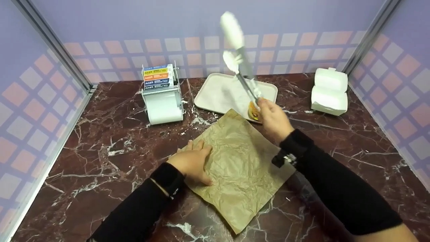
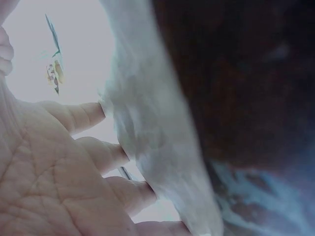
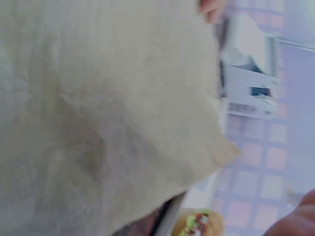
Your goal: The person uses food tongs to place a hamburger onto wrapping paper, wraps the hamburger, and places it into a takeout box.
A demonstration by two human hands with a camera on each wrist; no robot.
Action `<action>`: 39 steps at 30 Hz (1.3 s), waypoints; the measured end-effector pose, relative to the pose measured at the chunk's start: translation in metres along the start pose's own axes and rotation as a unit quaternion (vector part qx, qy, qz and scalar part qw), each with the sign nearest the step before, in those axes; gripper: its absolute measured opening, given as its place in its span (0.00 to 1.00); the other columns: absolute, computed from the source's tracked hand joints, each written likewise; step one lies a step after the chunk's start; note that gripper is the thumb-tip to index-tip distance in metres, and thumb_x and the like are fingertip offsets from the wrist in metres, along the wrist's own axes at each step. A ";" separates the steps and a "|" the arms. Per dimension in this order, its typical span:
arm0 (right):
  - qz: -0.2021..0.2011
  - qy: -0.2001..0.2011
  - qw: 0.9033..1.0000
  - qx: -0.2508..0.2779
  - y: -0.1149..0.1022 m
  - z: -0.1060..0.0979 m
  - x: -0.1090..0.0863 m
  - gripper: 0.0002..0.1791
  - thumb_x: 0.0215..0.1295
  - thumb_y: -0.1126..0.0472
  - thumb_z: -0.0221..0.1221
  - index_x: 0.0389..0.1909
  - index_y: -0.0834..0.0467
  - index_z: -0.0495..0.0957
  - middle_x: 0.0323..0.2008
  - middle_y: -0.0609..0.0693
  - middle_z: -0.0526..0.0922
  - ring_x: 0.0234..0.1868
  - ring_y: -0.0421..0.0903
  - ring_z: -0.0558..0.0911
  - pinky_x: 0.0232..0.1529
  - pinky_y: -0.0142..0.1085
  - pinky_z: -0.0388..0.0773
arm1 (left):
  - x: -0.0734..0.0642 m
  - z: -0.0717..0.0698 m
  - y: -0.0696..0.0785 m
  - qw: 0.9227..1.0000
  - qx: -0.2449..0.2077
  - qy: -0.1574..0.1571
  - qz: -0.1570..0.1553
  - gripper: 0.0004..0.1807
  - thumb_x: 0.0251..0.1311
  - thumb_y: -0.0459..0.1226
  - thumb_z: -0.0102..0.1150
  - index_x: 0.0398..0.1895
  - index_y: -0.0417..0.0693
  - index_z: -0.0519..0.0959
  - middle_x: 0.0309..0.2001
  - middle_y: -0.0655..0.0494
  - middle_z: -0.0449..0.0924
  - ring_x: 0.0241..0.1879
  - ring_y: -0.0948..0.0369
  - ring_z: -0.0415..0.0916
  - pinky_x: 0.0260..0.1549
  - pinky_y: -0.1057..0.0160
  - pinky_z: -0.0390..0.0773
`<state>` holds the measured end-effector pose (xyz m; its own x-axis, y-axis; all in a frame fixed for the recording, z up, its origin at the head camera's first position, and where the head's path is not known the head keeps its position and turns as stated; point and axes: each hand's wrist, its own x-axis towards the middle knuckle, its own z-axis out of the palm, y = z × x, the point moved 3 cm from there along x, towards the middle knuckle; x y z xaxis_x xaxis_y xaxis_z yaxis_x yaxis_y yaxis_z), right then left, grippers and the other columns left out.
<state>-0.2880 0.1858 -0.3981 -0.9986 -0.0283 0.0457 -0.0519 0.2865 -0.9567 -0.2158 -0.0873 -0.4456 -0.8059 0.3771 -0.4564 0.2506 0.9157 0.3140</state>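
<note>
A creased sheet of brown wrapping paper [image 1: 235, 161] lies turned like a diamond on the marbled table. My left hand [image 1: 190, 161] rests at its left edge with spread fingers; in the left wrist view the fingers [image 2: 106, 155] touch the paper's edge. Above the far side, my right hand [image 1: 273, 117] grips a pair of tongs [image 1: 232, 32] with dark handles and pale tips, spread apart and blurred, pointing up and away. Partly hidden behind that hand, a burger [image 1: 252, 111] sits at the near right of a pale tray [image 1: 215, 90]. Green and red filling shows in the right wrist view.
Back left stands a rack with several coloured boxes [image 1: 157, 77] above a white roll [image 1: 165, 109]. An opened white clamshell box [image 1: 329, 92] is at the far right. Tiled-pattern walls [image 1: 111, 57] enclose the table on three sides.
</note>
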 end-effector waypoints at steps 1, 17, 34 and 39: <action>0.004 -0.003 0.999 0.042 -0.001 -0.005 -0.003 0.21 0.86 0.45 0.42 0.42 0.56 0.75 0.21 0.41 0.68 0.20 0.38 0.66 0.20 0.29 0.65 | 0.001 -0.001 0.000 1.000 -0.003 0.000 0.001 0.73 0.41 0.60 0.82 0.87 0.57 0.46 0.86 0.42 0.32 0.83 0.34 0.29 0.78 0.28 0.40; -0.015 -0.054 0.980 0.191 0.007 -0.086 -0.036 0.13 0.83 0.49 0.49 0.53 0.55 0.69 0.26 0.43 0.70 0.21 0.37 0.63 0.22 0.28 0.62 | 0.020 -0.011 -0.008 1.000 -0.011 -0.002 0.002 0.72 0.41 0.59 0.82 0.87 0.57 0.47 0.87 0.42 0.31 0.84 0.35 0.26 0.78 0.26 0.36; -0.031 -0.007 0.915 -0.403 0.065 -0.129 -0.103 0.31 0.78 0.45 0.58 0.69 0.63 0.68 0.34 0.59 0.85 0.26 0.50 0.79 0.29 0.47 0.74 | 0.020 -0.014 -0.007 1.000 -0.008 -0.007 0.008 0.71 0.41 0.58 0.81 0.87 0.56 0.47 0.87 0.41 0.31 0.83 0.34 0.25 0.77 0.25 0.36; -0.009 -0.041 0.906 -0.421 0.066 -0.125 -0.098 0.34 0.78 0.44 0.59 0.69 0.65 0.67 0.38 0.62 0.86 0.29 0.52 0.80 0.34 0.51 0.76 | 0.021 -0.013 -0.006 1.000 -0.007 -0.008 0.011 0.71 0.42 0.58 0.82 0.87 0.55 0.48 0.87 0.41 0.32 0.83 0.34 0.26 0.77 0.24 0.37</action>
<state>-0.1953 0.3272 -0.4294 -0.9949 -0.1010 0.0050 -0.0948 0.9138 -0.3950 -0.2409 -0.0869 -0.4466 -0.7915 0.3998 -0.4622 0.2609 0.9050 0.3360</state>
